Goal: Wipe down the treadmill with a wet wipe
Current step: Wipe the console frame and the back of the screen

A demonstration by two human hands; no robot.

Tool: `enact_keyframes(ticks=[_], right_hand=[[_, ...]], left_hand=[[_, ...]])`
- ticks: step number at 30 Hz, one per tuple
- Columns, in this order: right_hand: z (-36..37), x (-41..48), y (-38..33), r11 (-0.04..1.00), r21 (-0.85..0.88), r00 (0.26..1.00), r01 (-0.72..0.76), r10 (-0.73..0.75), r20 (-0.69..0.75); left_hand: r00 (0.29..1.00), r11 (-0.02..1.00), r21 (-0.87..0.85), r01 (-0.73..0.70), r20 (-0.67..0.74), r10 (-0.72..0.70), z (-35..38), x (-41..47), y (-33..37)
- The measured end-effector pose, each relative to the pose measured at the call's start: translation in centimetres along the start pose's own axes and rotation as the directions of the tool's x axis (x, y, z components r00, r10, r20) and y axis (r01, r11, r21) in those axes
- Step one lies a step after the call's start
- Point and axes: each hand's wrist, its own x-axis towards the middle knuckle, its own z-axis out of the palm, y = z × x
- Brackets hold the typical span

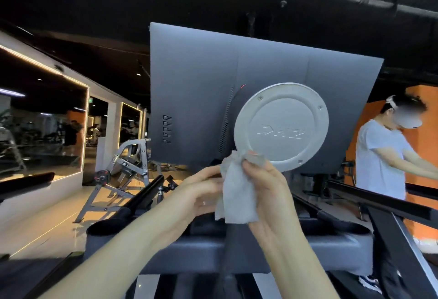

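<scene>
Below the disc (282, 128), wipe (237, 194) hides hands' (201, 189) (270, 187) fingertips (partly).

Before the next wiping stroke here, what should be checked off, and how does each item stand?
1. Wet wipe held: ok, left hand and right hand both grip it.
2. Wipe spread flat: not ok, it hangs bunched.
3. Wipe touching the round silver cover: cannot tell; it overlaps the cover's lower-left rim.
4. Grey rear panel unobstructed: ok.
5. Bystander apart from the hands: ok, off to the right.
</scene>
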Motion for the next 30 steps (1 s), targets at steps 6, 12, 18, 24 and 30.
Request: enact_keyframes(ticks=[6,12,18,24,30], right_hand=[[0.9,1.8,2.3,0.828,-0.538,0.982,0.157,-0.190,-0.006],[0.7,4.7,5.5,-0.219,-0.874,0.811,0.433,-0.327,0.484],[3.9,7.1,6.6,0.144,-0.906,0.911,0.399,-0.172,0.374],[8.8,12.7,2.7,-0.325,-0.833,0.794,0.448,-0.284,0.538],[17.8,20.3,-3.3,-0.516,-0.778,0.611,0.359,-0.500,0.614]], left_hand=[[0.995,0.998,0.019,-0.066,-0.076,0.068,-3.7,-1.1,-0.3],[0.930,0.998,0.033,-0.045,-0.365,0.054,-6.0,-0.3,2.0],[0.914,0.996,-0.047,-0.070,-0.404,0.045,-8.4,1.4,4.4],[0.933,0.975,0.188,-0.122,-0.314,0.178,-11.2,3.0,10.4],[0.710,0.853,0.499,-0.154,-0.545,0.447,-12.9,5.1,13.6]])
